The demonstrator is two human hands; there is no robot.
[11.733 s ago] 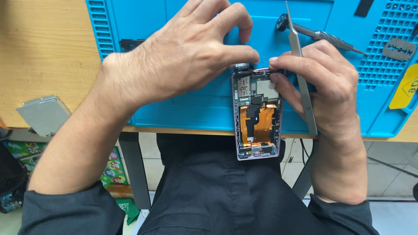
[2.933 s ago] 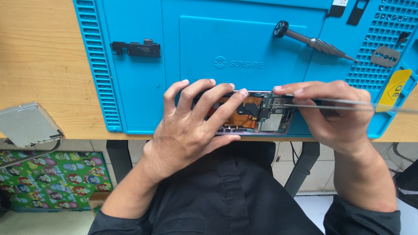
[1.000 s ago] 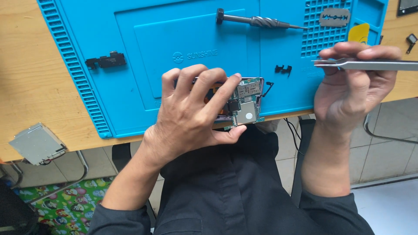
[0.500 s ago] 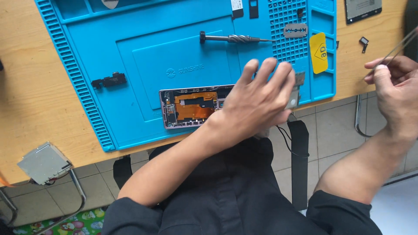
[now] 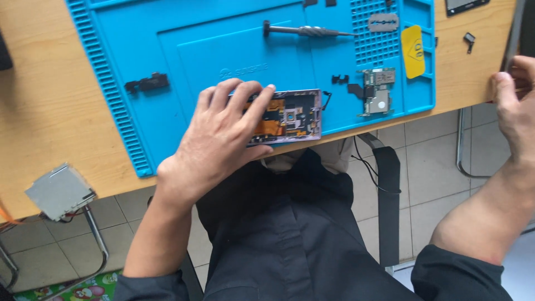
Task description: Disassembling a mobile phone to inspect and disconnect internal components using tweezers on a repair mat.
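left hand (image 5: 223,136) flat on opened phone (image 5: 290,116) on blue mat (image 5: 167,39), grip loose, holding nothing; right hand (image 5: 515,106) at counter (image 5: 50,111) edge, grip unclear

Yellow oval label (image 5: 413,51) on blue mat's (image 5: 167,50) right edge.

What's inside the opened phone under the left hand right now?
In the opened phone, an orange flex cable and a metal-shielded board show at its right half. The left hand covers the left half, so nothing there can be seen.
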